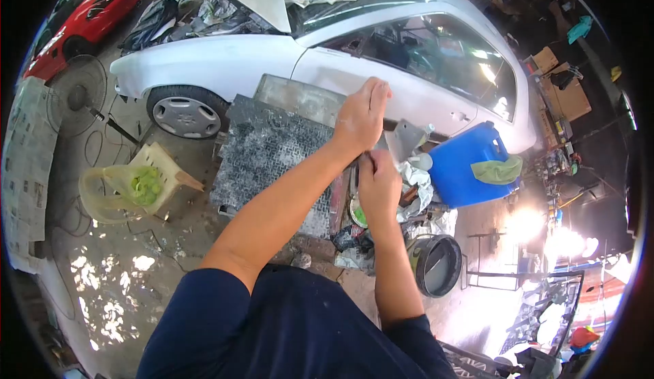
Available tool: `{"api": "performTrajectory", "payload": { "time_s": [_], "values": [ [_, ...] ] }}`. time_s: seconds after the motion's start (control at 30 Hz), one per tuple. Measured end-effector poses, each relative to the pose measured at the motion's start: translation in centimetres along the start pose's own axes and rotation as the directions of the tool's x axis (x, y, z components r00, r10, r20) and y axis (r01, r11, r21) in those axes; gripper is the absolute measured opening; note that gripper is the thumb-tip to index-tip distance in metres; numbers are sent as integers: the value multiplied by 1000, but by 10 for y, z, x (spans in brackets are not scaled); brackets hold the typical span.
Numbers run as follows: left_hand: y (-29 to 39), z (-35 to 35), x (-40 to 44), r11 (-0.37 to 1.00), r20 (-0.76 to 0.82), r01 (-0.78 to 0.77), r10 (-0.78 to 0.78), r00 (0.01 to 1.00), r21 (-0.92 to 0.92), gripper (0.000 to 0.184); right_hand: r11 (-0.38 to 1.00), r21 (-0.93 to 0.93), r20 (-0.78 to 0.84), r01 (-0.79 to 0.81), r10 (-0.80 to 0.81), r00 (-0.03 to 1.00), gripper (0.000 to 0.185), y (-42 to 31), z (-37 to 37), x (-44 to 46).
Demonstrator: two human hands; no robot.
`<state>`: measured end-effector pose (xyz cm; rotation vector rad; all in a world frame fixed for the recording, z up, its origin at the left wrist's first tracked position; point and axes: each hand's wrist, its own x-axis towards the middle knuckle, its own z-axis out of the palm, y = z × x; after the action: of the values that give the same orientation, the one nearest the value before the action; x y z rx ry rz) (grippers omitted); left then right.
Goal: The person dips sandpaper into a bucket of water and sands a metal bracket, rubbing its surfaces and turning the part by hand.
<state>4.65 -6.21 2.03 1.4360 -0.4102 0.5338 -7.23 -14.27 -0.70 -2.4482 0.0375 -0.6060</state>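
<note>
My left hand [362, 115] is raised above the workbench, its fingers pressed together; what they hold, if anything, is hidden. Just below and to its right, my right hand [380, 178] is closed in a fist. Past its knuckles a flat grey blade [407, 138] like a putty knife sticks up, seemingly held in that fist. Under my left forearm lies a dark, mottled, textured board [272, 154]. Crumpled white cloth or paper [417, 181] and small clutter sit right of my right hand. A greenish-white round item [357, 213] is partly covered by my right forearm.
A white car [211, 53] with its hood raised stands ahead. At right are a blue plastic container [466, 161] with a green cloth [497, 171] and a black bucket [417, 260]. A cream plastic stool [170, 164] with a plastic bag and a fan [77, 96] stand left.
</note>
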Motion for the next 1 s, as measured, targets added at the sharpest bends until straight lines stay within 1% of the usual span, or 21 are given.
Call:
{"api": "performTrajectory", "payload": {
  "time_s": [0.07,0.1,0.13,0.17,0.2,0.23,0.3,0.33,0.4,0.43,0.5,0.53,0.6,0.63,0.7,0.73,0.8,0.93,1.0],
  "values": [
    [-13,6,-1,988,-41,-143,146,988,65,36,1000,-20,44,-21,22,999,18,3,-5,20],
    [-16,8,0,969,-46,-220,226,973,109,36,999,-1,35,-47,47,998,20,2,-4,19],
    [-18,9,3,942,-51,-299,309,950,154,36,999,5,25,-39,38,999,20,1,-4,14],
    [-21,10,3,975,-32,-194,198,980,110,37,999,12,18,-31,30,999,20,0,-5,3],
    [-8,7,0,994,-7,-82,83,997,69,37,999,20,12,-25,25,1000,20,0,-4,-2],
    [0,4,-3,999,24,36,-36,999,30,37,999,25,23,-35,34,999,20,0,-4,5],
    [4,4,-6,997,42,63,-64,997,36,38,997,23,50,-72,71,996,18,5,-9,18],
    [6,5,-5,997,49,67,-69,996,36,38,998,33,13,-45,44,999,18,6,-9,15],
    [8,5,-3,991,65,137,-136,988,-2,38,998,56,-65,23,-19,998,17,6,-3,11],
    [9,4,-2,985,73,174,-173,982,-18,39,998,49,-58,30,-28,998,17,6,-3,12],
    [5,5,0,997,25,77,-76,997,-3,39,999,33,-37,37,-35,999,17,9,-2,9],
    [4,7,-2,999,5,33,-33,999,5,39,1000,8,-23,-6,6,1000,17,10,-3,9],
    [5,9,-6,995,23,94,-95,995,18,40,997,-39,-9,-71,71,997,17,7,-4,23],
    [6,8,-3,993,26,119,-120,992,26,40,999,-32,-25,-44,43,999,17,5,-4,21],
    [4,6,1,996,25,73,-74,997,42,40,1000,-21,-50,2,-3,999,16,0,-2,5],
    [3,5,-1,997,29,56,-58,998,49,40,999,-27,-27,-22,21,999,16,2,-2,8],
    [5,6,-3,994,44,83,-86,995,72,41,997,-45,14,-64,65,998,15,6,-6,23],
    [9,4,0,984,86,150,-158,984,94,41,999,-21,-47,43,-43,998,15,6,-1,11],
    [6,5,-1,991,58,98,-104,993,94,41,998,-32,-43,60,-61,997,14,11,-2,11]
  ]
}}
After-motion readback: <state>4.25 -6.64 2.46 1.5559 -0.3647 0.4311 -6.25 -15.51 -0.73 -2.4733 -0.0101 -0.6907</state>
